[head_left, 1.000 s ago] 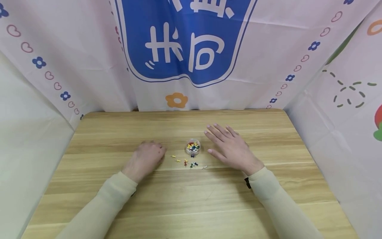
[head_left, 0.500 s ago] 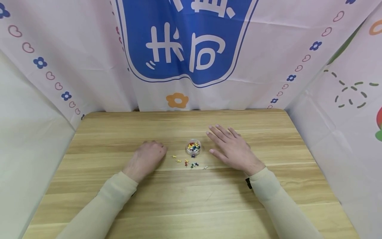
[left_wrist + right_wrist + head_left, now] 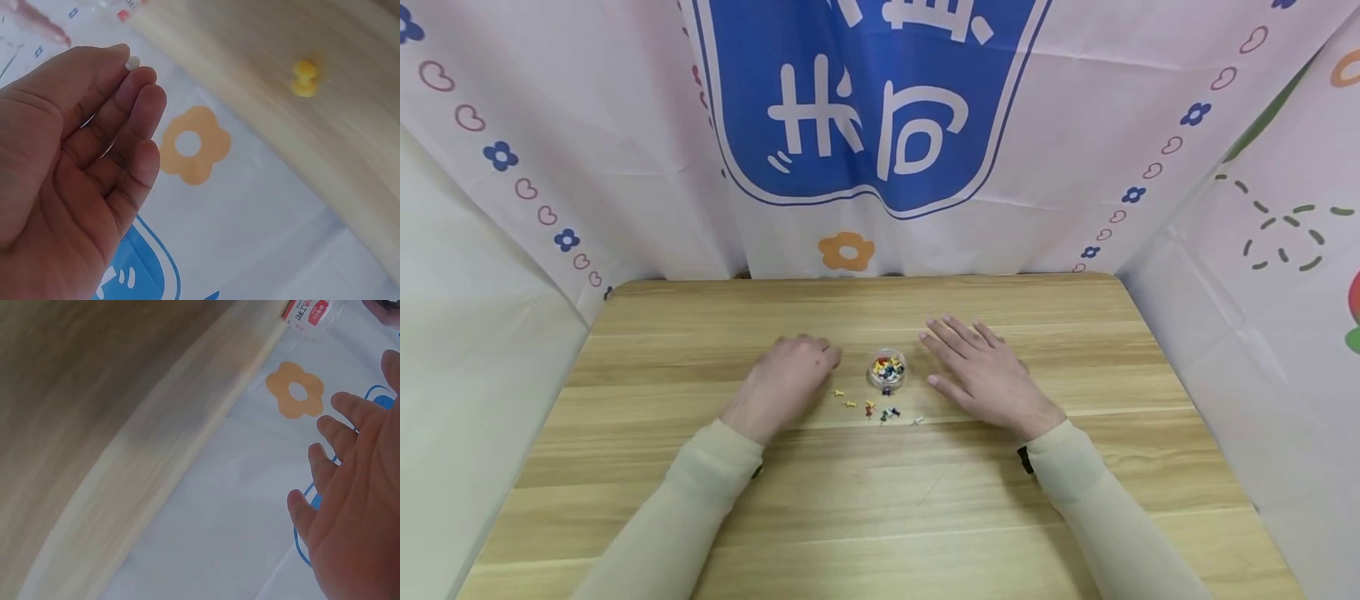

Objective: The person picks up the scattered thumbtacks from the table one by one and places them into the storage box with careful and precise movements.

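Observation:
My left hand (image 3: 786, 382) is to the left of a small clear round box (image 3: 887, 369) filled with coloured push pins. In the left wrist view its thumb and forefinger pinch a white push pin (image 3: 132, 62), of which only a rounded end shows. On the table in front of the box lie several loose pins, among them a yellow push pin (image 3: 838, 392), a red push pin (image 3: 868, 410) and a white push pin (image 3: 917, 421). To the right of the box, my right hand (image 3: 988, 377) has its fingers spread and holds nothing.
The wooden table (image 3: 925, 517) has a printed white curtain (image 3: 1045, 225) hanging behind its far edge. White cloth also covers both sides. In the right wrist view, a red and white label shows on the box (image 3: 312, 314).
My left hand has moved right and slightly away from me, closer to the clear box. The right hand stays nearly still, and the loose pins lie as before.

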Demonstrator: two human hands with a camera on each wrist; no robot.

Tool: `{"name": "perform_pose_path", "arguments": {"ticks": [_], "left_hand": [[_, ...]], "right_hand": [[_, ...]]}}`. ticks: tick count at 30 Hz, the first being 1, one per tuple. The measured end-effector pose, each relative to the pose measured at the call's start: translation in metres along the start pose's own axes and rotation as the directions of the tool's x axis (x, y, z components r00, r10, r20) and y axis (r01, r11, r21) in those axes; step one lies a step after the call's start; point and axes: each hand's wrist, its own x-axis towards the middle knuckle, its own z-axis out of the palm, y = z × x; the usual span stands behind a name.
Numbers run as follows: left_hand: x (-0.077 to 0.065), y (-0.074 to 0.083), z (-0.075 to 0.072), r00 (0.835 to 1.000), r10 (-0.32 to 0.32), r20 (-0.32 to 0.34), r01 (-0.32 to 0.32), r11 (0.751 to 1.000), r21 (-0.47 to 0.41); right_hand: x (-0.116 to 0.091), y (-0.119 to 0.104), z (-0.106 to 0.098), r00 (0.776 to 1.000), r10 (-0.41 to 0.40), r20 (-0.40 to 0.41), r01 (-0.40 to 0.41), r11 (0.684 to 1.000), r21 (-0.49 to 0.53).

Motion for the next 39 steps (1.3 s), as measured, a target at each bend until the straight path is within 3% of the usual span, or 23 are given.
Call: {"name": "perform_pose_path", "arguments": {"ticks": [12,22,31,39], "left_hand": [[0.025,0.019,-0.008,1.000,0.002,-0.008,-0.002,0.996,-0.084],[0.043,0.038,0.002,0.999,0.050,0.008,-0.050,0.995,-0.082],[0.048,0.044,0.011,0.996,0.057,0.063,-0.055,0.998,-0.035],[0.042,0.035,0.008,0.999,0.041,0.013,-0.040,0.994,-0.106]], "right_hand": [[-0.001,0.003,-0.004,1.000,0.029,0.007,-0.029,0.999,0.012],[-0.002,0.004,-0.003,1.000,0.029,-0.006,-0.029,0.999,0.014],[-0.003,0.007,-0.006,0.999,0.035,-0.004,-0.035,0.999,0.019],[-0.004,0.010,-0.007,0.999,0.045,-0.003,-0.045,0.999,0.016]]}}
